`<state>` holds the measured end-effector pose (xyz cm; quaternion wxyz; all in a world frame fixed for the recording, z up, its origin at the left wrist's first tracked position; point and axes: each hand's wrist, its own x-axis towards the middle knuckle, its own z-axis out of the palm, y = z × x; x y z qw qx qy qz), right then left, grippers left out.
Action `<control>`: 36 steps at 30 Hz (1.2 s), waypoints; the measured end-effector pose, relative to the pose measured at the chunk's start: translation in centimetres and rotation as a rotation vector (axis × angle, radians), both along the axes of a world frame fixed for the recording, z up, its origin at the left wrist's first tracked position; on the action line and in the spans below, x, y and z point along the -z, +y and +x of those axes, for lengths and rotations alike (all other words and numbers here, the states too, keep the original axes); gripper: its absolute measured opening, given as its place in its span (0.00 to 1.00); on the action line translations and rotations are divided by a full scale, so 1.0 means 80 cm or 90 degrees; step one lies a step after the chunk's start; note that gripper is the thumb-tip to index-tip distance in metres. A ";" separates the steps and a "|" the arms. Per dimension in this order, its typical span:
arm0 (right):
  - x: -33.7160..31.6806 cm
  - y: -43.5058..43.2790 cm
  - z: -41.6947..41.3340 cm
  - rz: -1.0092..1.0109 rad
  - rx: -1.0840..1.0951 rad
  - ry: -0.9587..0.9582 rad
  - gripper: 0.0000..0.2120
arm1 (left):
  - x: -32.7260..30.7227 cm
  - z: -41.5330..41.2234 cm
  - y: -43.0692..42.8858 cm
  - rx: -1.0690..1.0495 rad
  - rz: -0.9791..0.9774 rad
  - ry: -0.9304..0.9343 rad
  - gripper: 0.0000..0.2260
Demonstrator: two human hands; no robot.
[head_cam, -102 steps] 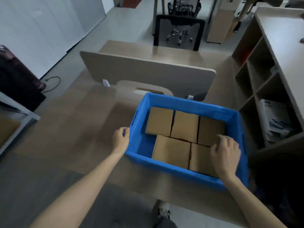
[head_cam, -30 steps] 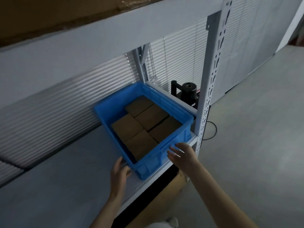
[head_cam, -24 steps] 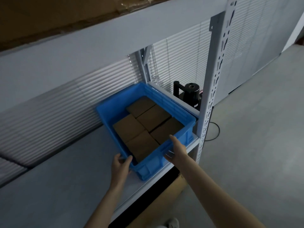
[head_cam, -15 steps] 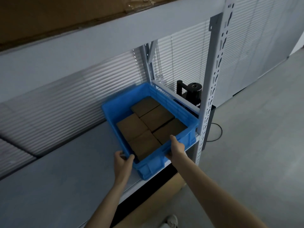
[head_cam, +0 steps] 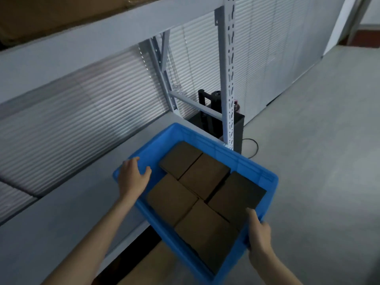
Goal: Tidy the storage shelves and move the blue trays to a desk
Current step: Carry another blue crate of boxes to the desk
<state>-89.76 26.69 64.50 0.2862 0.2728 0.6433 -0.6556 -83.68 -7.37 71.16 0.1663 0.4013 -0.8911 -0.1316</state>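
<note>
A blue plastic tray (head_cam: 242,161) holds several flat brown cardboard boxes (head_cam: 193,182) and sticks out well past the front edge of the grey shelf (head_cam: 61,212). My left hand (head_cam: 132,177) grips the tray's left rim, thumb inside and fingers over the edge. My right hand (head_cam: 258,233) grips the near right rim, thumb inside the tray and fingers underneath. The tray's near corner hangs over the floor.
A white perforated shelf post (head_cam: 228,79) stands just behind the tray's far corner. A black device (head_cam: 213,112) with a cable sits on the floor beyond it. A cardboard box (head_cam: 148,266) lies under the shelf. Grey floor (head_cam: 318,140) spreads to the right.
Earlier I set one tray on a desk. Since then both hands took hold of this tray on the shelf and pulled it out toward me, past the post.
</note>
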 end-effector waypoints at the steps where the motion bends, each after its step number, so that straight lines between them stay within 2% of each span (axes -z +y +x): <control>1: 0.000 0.017 0.006 0.013 0.008 0.008 0.15 | 0.000 -0.011 -0.011 0.005 -0.013 -0.061 0.24; 4: -0.001 0.056 0.022 0.047 0.023 0.015 0.15 | 0.006 -0.038 -0.035 0.069 0.028 -0.206 0.25; 6: 0.003 0.076 0.036 0.075 0.043 0.014 0.15 | 0.005 -0.047 -0.041 0.119 0.051 -0.230 0.22; 9: 0.015 0.104 0.060 0.113 0.094 -0.017 0.14 | 0.015 -0.055 -0.052 0.195 0.163 -0.269 0.22; 11: 0.018 0.126 0.079 0.135 0.109 -0.026 0.15 | 0.026 -0.056 -0.039 0.227 0.290 -0.237 0.24; 13: 0.011 0.151 0.105 0.150 0.128 -0.029 0.15 | 0.039 -0.053 -0.009 0.230 0.396 -0.198 0.20; 15: -0.002 0.183 0.133 0.172 0.152 -0.020 0.12 | 0.056 -0.049 0.023 0.229 0.446 -0.208 0.16; 20: -0.031 0.303 0.201 0.232 0.192 -0.011 0.13 | 0.109 -0.044 0.114 0.263 0.553 -0.230 0.30; 22: -0.037 0.362 0.235 0.252 0.213 -0.011 0.13 | 0.137 -0.049 0.162 0.287 0.588 -0.216 0.32; 24: -0.042 0.423 0.271 0.266 0.244 -0.002 0.14 | 0.114 -0.029 0.253 0.329 0.615 -0.215 0.31; 27: -0.042 0.521 0.325 0.296 0.289 0.019 0.12 | 0.087 0.009 0.389 0.388 0.646 -0.194 0.21; 32: -0.050 0.684 0.413 0.324 0.336 0.019 0.11 | 0.091 0.061 0.572 0.447 0.642 -0.187 0.26; 36: -0.049 0.802 0.457 0.347 0.353 0.015 0.13 | 0.092 0.099 0.693 0.456 0.649 -0.203 0.24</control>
